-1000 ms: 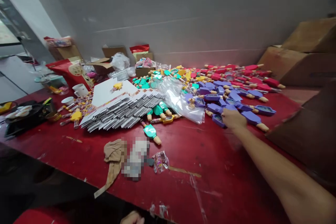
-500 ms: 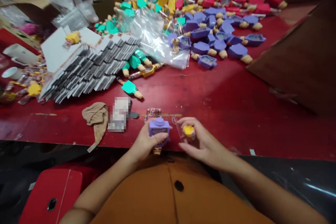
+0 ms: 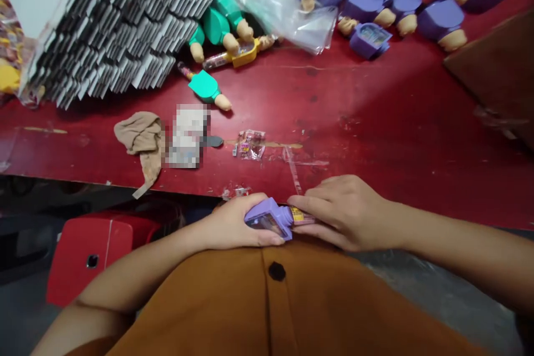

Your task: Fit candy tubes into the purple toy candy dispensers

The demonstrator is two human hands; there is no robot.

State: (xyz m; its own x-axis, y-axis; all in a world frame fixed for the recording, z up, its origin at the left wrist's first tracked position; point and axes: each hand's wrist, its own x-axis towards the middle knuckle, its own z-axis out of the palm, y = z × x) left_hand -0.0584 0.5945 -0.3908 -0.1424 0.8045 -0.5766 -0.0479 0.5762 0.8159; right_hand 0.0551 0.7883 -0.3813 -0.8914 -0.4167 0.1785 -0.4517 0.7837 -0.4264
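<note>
L hand grasped the purple toy & R hand the tube at toy's neck, both by the surface's near edge, toy prob light, stiff & a bit slick, best held round its body w/ tube pinched.

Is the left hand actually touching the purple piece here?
Touching: the head view shows the left hand wrapped around the purple piece, with the thumb lying against its lower edge.
</note>
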